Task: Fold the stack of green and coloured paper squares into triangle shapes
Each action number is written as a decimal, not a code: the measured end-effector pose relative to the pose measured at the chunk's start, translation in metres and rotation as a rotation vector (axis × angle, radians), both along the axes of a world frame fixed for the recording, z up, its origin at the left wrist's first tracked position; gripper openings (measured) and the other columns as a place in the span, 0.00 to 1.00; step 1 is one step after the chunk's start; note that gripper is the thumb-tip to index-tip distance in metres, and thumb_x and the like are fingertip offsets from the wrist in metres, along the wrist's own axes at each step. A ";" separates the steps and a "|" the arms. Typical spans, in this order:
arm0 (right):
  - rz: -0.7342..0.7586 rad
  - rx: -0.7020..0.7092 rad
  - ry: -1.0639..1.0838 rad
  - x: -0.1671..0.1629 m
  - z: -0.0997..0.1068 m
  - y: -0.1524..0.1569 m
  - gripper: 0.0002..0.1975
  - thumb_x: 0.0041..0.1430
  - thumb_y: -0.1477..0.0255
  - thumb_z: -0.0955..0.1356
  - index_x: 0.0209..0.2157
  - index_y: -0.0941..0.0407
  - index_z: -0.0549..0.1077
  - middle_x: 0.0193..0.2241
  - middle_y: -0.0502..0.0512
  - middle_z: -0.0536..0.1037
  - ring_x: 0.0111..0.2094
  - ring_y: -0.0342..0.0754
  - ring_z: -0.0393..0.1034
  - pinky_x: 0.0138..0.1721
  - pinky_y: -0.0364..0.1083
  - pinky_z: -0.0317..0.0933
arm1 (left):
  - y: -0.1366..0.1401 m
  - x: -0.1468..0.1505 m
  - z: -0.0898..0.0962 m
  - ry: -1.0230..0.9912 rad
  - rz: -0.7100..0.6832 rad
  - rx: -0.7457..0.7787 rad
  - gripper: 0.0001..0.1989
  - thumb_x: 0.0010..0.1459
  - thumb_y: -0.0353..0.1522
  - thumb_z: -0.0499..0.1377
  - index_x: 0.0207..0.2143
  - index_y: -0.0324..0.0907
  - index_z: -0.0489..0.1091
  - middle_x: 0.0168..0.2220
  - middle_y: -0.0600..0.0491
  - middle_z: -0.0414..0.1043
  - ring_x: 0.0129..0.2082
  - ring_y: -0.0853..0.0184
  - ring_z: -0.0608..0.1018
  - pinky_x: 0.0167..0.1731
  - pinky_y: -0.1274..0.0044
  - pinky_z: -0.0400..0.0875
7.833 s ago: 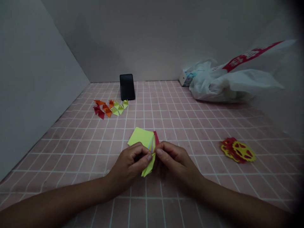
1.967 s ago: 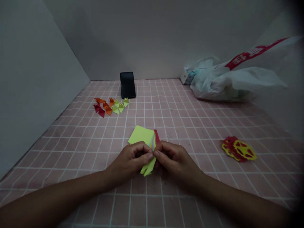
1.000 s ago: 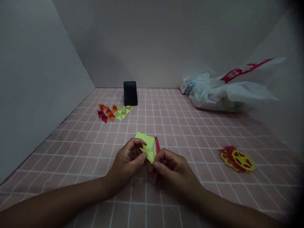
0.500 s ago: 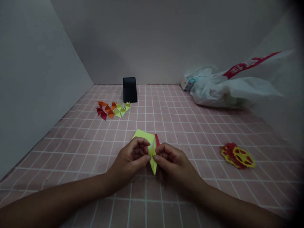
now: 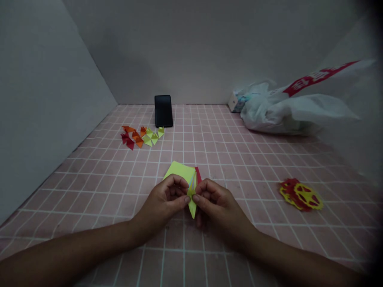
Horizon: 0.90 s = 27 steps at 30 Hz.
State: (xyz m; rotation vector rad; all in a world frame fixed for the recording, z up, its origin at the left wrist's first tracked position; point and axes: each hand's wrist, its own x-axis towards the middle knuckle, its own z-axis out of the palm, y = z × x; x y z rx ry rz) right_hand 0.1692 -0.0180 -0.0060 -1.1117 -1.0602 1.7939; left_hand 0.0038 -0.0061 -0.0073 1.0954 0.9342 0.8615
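Observation:
Between my two hands is a small folded piece of yellow origami paper (image 5: 192,208), its narrow point directed toward me. My left hand (image 5: 169,198) pinches its left side with thumb and fingers. On the other side, my right hand (image 5: 216,200) pinches it as well, the thumb pressed on top. Just beyond lies a stack of square paper sheets (image 5: 178,170), yellow on top with a red edge (image 5: 198,174) showing at the right. The left fingers partly cover the stack.
Several small folded paper figures (image 5: 138,139) in red, orange and yellow sit at the back left. A black phone (image 5: 163,111) leans behind them. Red and yellow paper cutouts (image 5: 301,195) lie at the right. A white plastic bag (image 5: 275,113) and a small box (image 5: 234,102) stand at the back right.
The folded paper's point has shifted very slightly to the left between my fingers. Both hands keep nearly the same place and grip. The whole view has tilted a little.

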 end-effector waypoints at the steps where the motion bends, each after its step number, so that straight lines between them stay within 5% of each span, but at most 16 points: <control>1: 0.003 -0.002 0.003 0.000 0.000 -0.001 0.10 0.55 0.66 0.69 0.29 0.55 0.64 0.14 0.43 0.71 0.12 0.39 0.65 0.15 0.37 0.57 | -0.001 0.000 0.001 0.008 -0.001 0.003 0.09 0.54 0.29 0.63 0.36 0.41 0.65 0.30 0.57 0.67 0.30 0.72 0.70 0.32 0.79 0.64; 7: -0.017 -0.012 0.093 0.001 -0.001 -0.001 0.11 0.56 0.67 0.70 0.30 0.55 0.64 0.15 0.44 0.73 0.13 0.39 0.66 0.16 0.37 0.61 | -0.003 0.000 0.006 0.021 0.050 0.062 0.08 0.55 0.29 0.62 0.36 0.42 0.65 0.32 0.57 0.67 0.32 0.72 0.71 0.33 0.79 0.66; 15: 0.002 -0.149 0.372 0.004 -0.004 0.005 0.11 0.56 0.69 0.70 0.30 0.55 0.63 0.19 0.45 0.73 0.13 0.38 0.66 0.15 0.36 0.61 | -0.002 -0.004 0.010 0.197 0.047 0.326 0.05 0.58 0.27 0.59 0.37 0.43 0.68 0.37 0.54 0.68 0.36 0.68 0.73 0.38 0.76 0.69; 21: 0.053 -0.185 0.409 0.004 -0.004 0.006 0.09 0.59 0.71 0.68 0.29 0.56 0.64 0.19 0.47 0.73 0.13 0.38 0.65 0.14 0.35 0.59 | 0.000 -0.006 0.012 0.379 0.024 0.572 0.06 0.57 0.24 0.59 0.36 0.42 0.68 0.37 0.53 0.67 0.38 0.67 0.72 0.38 0.76 0.70; 27: 0.066 -0.203 0.373 0.004 -0.003 0.006 0.10 0.58 0.69 0.69 0.29 0.58 0.65 0.20 0.47 0.74 0.14 0.37 0.66 0.15 0.35 0.59 | 0.000 -0.004 0.013 0.414 0.003 0.603 0.06 0.56 0.23 0.59 0.35 0.41 0.67 0.34 0.53 0.68 0.34 0.69 0.72 0.34 0.78 0.68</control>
